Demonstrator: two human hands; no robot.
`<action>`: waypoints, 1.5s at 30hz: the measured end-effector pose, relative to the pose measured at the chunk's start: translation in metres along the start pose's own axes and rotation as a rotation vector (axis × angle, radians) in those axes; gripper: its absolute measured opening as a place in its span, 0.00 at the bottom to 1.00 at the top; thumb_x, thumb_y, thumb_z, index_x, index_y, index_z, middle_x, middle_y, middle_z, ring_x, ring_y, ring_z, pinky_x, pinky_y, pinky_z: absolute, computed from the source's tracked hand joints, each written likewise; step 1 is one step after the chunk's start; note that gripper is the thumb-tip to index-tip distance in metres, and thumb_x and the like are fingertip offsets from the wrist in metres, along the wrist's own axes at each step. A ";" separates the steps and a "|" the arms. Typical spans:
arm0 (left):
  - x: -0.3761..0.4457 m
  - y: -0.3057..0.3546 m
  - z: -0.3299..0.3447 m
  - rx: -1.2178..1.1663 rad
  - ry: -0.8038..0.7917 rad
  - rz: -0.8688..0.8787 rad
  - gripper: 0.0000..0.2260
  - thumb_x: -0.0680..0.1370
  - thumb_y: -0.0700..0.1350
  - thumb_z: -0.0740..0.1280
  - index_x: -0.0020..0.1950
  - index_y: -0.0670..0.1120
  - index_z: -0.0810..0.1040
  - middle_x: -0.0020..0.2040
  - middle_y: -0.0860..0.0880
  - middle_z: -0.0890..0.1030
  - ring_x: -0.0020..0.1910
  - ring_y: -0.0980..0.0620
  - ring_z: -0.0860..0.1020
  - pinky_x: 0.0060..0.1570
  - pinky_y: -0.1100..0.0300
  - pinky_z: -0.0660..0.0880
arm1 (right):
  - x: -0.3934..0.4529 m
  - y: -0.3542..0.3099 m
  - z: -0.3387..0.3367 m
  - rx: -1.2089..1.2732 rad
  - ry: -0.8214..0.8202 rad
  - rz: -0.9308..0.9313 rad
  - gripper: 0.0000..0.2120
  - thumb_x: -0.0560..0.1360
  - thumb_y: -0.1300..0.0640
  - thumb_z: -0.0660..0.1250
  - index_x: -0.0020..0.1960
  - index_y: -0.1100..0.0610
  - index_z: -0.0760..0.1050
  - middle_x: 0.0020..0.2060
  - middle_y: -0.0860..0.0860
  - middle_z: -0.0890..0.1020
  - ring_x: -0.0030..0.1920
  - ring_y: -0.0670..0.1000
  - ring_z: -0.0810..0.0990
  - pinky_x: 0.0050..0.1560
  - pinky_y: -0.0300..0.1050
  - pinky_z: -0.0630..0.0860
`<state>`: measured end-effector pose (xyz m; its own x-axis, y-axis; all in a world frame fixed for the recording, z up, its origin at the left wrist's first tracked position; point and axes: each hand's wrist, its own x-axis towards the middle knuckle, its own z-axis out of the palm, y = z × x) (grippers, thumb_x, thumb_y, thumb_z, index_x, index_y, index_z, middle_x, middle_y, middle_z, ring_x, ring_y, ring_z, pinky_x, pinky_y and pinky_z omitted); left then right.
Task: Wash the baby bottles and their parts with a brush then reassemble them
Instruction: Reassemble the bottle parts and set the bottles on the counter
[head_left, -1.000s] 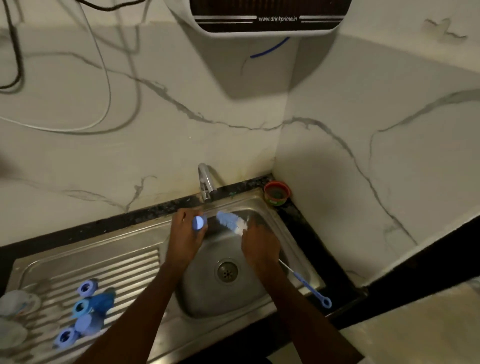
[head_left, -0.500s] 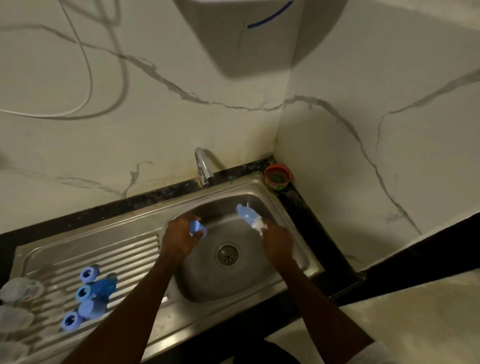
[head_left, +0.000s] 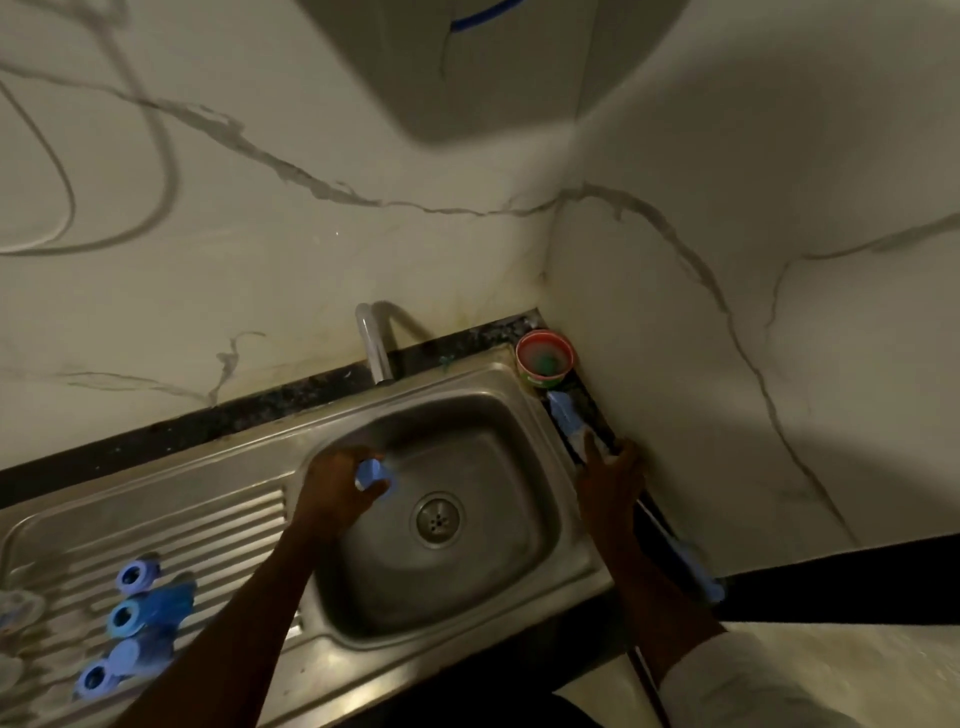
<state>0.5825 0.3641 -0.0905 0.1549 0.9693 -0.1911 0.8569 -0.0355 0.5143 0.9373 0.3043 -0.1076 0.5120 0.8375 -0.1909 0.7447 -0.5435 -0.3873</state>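
The left hand (head_left: 337, 486) reaches over the left side of the sink (head_left: 540, 582), fingers curled round a small blue bottle part (head_left: 373, 474); blur hides which part it is. The right hand (head_left: 609, 470) lies on the dark tabletop (head_left: 291, 402) strip right of the basin, on the brush (head_left: 563, 415), whose blue head points far toward a red cup (head_left: 544, 359); the grip cannot be told. The handle's middle is hidden under the arm. More blue bottle parts (head_left: 132, 623) sit on the drainboard, near left, and pale items there are cut off.
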 end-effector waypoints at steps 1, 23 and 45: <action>0.001 0.001 0.002 0.006 -0.008 -0.007 0.21 0.74 0.46 0.77 0.65 0.47 0.78 0.61 0.47 0.79 0.60 0.51 0.76 0.62 0.55 0.73 | 0.000 0.005 0.006 -0.159 -0.035 -0.033 0.27 0.84 0.51 0.60 0.81 0.49 0.58 0.71 0.61 0.63 0.67 0.62 0.67 0.67 0.55 0.66; -0.007 0.025 0.014 -0.347 0.079 -0.096 0.13 0.71 0.52 0.79 0.49 0.60 0.77 0.46 0.60 0.81 0.47 0.67 0.79 0.44 0.68 0.73 | -0.044 -0.110 0.071 0.012 -0.355 -0.745 0.35 0.79 0.44 0.68 0.81 0.53 0.59 0.78 0.55 0.62 0.78 0.56 0.61 0.77 0.55 0.58; -0.142 -0.127 -0.082 0.081 0.188 -0.181 0.13 0.80 0.48 0.66 0.63 0.47 0.80 0.60 0.46 0.81 0.62 0.44 0.77 0.60 0.50 0.73 | -0.170 -0.261 0.130 0.238 -0.461 -0.877 0.19 0.73 0.68 0.72 0.63 0.67 0.77 0.59 0.64 0.78 0.61 0.64 0.76 0.63 0.52 0.71</action>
<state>0.4110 0.2511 -0.0598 -0.0922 0.9894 -0.1118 0.8999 0.1309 0.4159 0.6005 0.3111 -0.0918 -0.4256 0.9028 -0.0623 0.6479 0.2559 -0.7174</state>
